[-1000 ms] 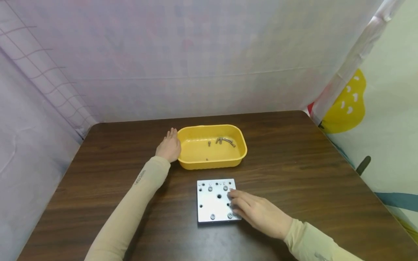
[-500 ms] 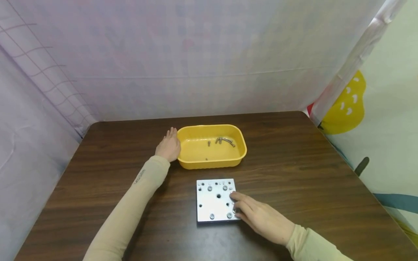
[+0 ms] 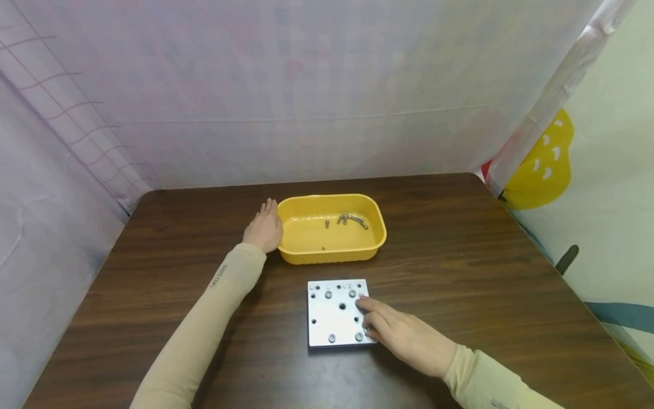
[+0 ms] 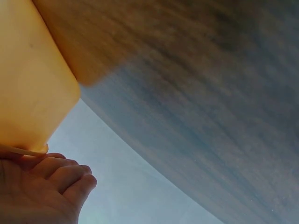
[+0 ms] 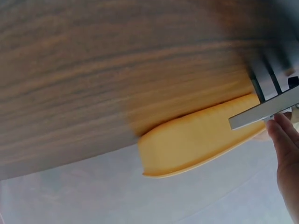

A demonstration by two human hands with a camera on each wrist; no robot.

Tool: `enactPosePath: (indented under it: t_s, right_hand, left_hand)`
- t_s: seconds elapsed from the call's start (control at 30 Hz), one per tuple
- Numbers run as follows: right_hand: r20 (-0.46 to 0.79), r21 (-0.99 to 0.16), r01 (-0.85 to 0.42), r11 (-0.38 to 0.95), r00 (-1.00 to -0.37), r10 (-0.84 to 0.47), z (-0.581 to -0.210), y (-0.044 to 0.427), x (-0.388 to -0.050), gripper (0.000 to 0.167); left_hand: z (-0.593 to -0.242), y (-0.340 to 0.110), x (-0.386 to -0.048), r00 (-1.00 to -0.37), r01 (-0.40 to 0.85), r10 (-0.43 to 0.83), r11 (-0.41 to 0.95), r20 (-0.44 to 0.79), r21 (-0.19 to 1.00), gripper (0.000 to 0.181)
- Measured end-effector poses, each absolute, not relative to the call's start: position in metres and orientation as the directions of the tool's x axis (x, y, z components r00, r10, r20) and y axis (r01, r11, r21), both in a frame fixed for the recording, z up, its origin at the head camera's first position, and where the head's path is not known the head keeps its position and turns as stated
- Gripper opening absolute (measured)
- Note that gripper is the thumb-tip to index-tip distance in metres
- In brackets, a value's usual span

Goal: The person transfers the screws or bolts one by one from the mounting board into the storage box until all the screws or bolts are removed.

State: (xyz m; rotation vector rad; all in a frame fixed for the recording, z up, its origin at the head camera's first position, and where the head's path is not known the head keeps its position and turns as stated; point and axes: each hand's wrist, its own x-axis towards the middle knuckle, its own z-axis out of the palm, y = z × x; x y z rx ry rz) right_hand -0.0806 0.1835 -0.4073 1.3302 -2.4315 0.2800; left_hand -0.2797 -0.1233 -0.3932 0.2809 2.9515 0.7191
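A silver metal plate with holes and several socket-head screws lies on the table before me. My right hand is over its right edge, fingers bent around a small screw they mostly cover. Seen from the right wrist, the right hand's fingertips touch the plate on its upper face. Beyond the plate stands a yellow tray. My left hand rests against the tray's left end, fingers fairly straight. In the left wrist view the tray's rim lies against the left hand.
Several loose screws lie in the right half of the tray, and another screw near its middle. The dark wooden table ends at a pale cloth hanging behind it.
The right fingers shift slightly back and forth at the plate's right edge. Left hand, tray and plate stay nearly where they were.
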Motion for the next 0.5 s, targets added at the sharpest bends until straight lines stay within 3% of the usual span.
enactPosePath:
  t_s: [0.2,0.5]
  right_hand:
    - [0.375,-0.001,-0.845,0.534,-0.496,-0.783,-0.406,0.1829,-0.0812,0.015]
    - [0.384,0.031,-0.855,0.517,-0.468,-0.796,-0.4069,0.1818,-0.0819,0.023]
  left_hand:
    - [-0.3923,-0.1236,-0.2789,-0.978,0.155,0.201,0.87,-0.05,0.468,0.056]
    - [-0.3925,-0.1229,-0.2795,-0.979,0.161,0.201,0.872,-0.04,0.463,0.056]
